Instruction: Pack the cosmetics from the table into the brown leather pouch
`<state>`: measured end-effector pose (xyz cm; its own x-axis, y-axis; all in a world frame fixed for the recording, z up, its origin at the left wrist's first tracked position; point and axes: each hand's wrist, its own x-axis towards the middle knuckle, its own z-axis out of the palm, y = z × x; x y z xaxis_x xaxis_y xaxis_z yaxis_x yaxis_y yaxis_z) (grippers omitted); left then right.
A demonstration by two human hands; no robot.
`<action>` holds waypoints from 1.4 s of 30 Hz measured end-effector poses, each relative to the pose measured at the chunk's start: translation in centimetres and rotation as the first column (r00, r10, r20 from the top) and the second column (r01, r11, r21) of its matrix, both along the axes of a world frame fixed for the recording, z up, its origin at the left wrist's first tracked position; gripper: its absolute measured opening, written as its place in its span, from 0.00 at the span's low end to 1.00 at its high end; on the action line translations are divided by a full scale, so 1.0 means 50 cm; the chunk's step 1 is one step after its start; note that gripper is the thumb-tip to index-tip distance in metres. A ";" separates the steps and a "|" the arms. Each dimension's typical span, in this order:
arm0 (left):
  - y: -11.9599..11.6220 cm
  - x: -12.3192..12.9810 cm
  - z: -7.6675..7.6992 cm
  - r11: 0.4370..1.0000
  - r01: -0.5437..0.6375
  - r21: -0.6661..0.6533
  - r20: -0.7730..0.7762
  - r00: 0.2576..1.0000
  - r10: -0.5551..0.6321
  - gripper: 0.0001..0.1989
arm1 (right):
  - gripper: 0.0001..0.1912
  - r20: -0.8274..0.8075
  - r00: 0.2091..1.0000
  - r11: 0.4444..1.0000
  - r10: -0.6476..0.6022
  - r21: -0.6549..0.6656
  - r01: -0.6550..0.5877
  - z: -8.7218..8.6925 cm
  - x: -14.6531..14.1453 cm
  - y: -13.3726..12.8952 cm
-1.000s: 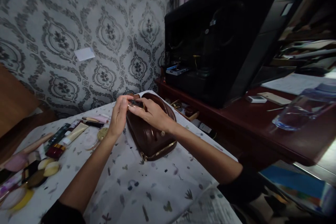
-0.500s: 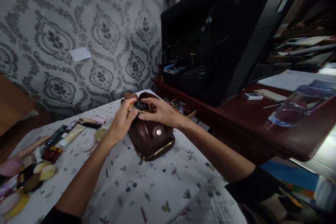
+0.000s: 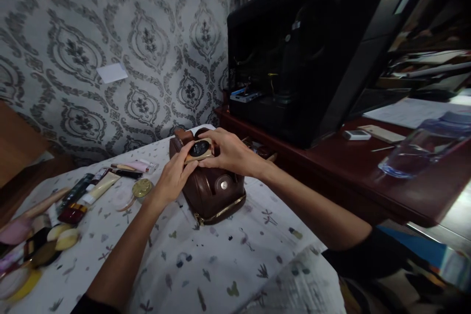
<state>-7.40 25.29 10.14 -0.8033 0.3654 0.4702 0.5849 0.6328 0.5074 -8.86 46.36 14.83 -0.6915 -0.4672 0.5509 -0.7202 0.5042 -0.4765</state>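
With both my hands I hold one gold case, which bears a black oval label. My left hand keeps its near left edge between the thumb and the fingers, and my right hand keeps its right side in the same manner. Both grips are narrow, closed only as far as the thickness of the gold case permits. The label faces upward, toward me.

The case is above the upper part of a brown bag; whether it touches the bag, I cannot tell. On the bag I see a round metal snap and, along the near lower edge, a gold zipper. The bag lies on a white tablecloth with small printed plants.

To the left of my left wrist lies a round greenish-gold compact. Farther left there are a cream tube, a dark red item, yellowish sponges and a pink brush, blurred at the border.

On the right side stands a dark red table, which carries a big black cabinet and a clear bottle. Behind everything is a grey patterned wall, with a white card upon it.
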 end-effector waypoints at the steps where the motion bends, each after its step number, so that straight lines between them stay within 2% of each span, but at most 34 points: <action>1: 0.002 0.000 -0.001 1.000 -0.002 0.002 -0.001 1.000 0.002 0.29 | 0.28 -0.018 1.000 1.000 0.016 0.026 -0.016 0.006 -0.001 0.002; 5: 0.006 -0.002 -0.009 0.999 -0.032 0.020 -0.030 0.999 0.033 0.30 | 0.31 -0.043 0.997 0.993 0.063 0.100 -0.059 0.020 -0.018 0.007; 11: 0.001 -0.002 -0.024 0.995 -0.103 -0.012 -0.057 0.993 0.102 0.30 | 0.30 0.134 0.987 0.992 0.094 0.074 -0.104 0.013 -0.052 0.005; 16: -0.004 0.000 -0.025 0.990 -0.138 -0.016 -0.058 0.989 0.137 0.30 | 0.27 0.199 0.980 0.996 0.021 0.076 -0.036 0.011 -0.068 0.012; 20: -0.002 0.006 -0.016 0.998 -0.064 -0.030 -0.098 0.993 0.060 0.28 | 0.29 0.095 0.994 0.982 -0.048 0.186 0.030 0.016 -0.070 0.021; 23: -0.001 0.008 -0.018 0.999 -0.032 0.006 -0.135 0.990 0.033 0.28 | 0.29 -0.012 0.998 0.948 -0.069 0.310 0.070 0.020 -0.064 0.021; 27: -0.002 0.008 -0.031 0.998 -0.040 0.058 -0.163 0.985 0.049 0.27 | 0.25 -0.158 0.984 0.862 -0.084 0.483 0.152 0.025 -0.053 0.011; 32: -0.002 0.010 -0.041 0.995 -0.054 0.089 -0.175 0.982 0.069 0.27 | 0.25 -0.298 0.951 0.648 -0.084 0.709 0.280 0.035 -0.055 -0.015; 36: -0.002 0.012 -0.040 0.995 -0.049 0.090 -0.162 0.985 0.063 0.27 | 0.26 -0.371 0.928 0.531 -0.031 0.781 0.330 0.040 -0.082 -0.040; 42: -0.003 0.013 -0.039 0.993 -0.055 0.102 -0.145 0.987 0.069 0.29 | 0.31 -0.381 0.923 0.410 0.054 0.851 0.327 0.025 -0.137 -0.068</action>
